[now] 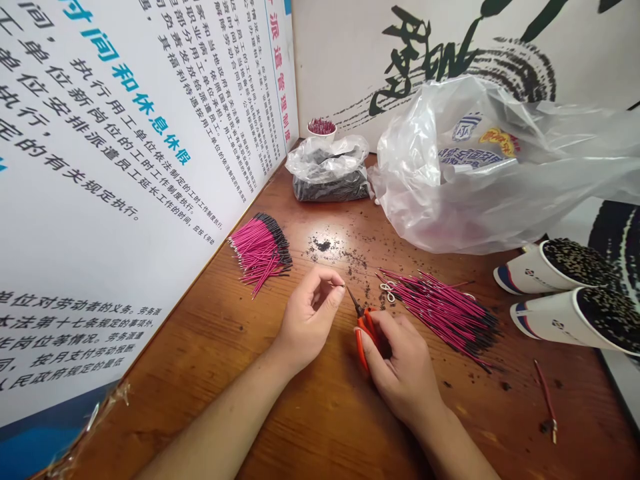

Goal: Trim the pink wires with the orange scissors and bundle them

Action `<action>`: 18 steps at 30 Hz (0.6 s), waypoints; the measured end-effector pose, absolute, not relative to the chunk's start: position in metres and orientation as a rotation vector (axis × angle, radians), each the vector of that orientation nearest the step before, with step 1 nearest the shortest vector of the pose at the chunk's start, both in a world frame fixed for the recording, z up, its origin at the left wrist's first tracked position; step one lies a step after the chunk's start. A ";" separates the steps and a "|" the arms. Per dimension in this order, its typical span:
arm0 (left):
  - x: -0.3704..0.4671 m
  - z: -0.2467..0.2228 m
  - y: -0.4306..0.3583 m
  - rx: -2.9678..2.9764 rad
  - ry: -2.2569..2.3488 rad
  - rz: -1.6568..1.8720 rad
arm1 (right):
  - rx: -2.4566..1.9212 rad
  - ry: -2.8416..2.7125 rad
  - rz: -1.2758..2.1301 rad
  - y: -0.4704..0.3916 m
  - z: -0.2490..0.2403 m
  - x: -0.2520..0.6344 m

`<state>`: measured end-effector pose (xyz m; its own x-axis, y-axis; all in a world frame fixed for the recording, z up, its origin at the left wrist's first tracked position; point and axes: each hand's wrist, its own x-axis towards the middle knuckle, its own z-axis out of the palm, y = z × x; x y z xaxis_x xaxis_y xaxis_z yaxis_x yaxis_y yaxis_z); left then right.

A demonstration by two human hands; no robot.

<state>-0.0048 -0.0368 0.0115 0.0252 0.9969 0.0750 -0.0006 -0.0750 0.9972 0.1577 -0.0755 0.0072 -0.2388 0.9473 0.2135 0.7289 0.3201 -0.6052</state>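
Brown table (200, 373) bears two wire bundles (260, 250) (443, 312); left hand (310, 317) pinches one tiny piece (343, 286), right hand's (405, 363) fingers wrap one orange-handled cutter (367, 327).

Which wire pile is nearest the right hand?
The pile just right of the orange snips in the right hand; the other pile lies past the left hand, beside the printed panel.

The head view looks forward and down over the tabletop (200, 373), close in.
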 end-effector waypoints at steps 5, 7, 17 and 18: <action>-0.005 0.013 -0.037 1.276 1.155 1.238 | -1.471 -2.050 0.510 -0.075 0.007 0.157; -0.005 0.014 -0.037 1.275 1.158 1.240 | -1.473 -2.050 0.505 -0.074 0.007 0.157; -0.006 0.012 -0.037 1.332 1.178 1.259 | -1.468 -2.070 0.498 -0.074 0.008 0.157; -0.006 0.012 -0.037 1.331 1.178 1.257 | -1.466 -2.074 0.495 -0.074 0.008 0.157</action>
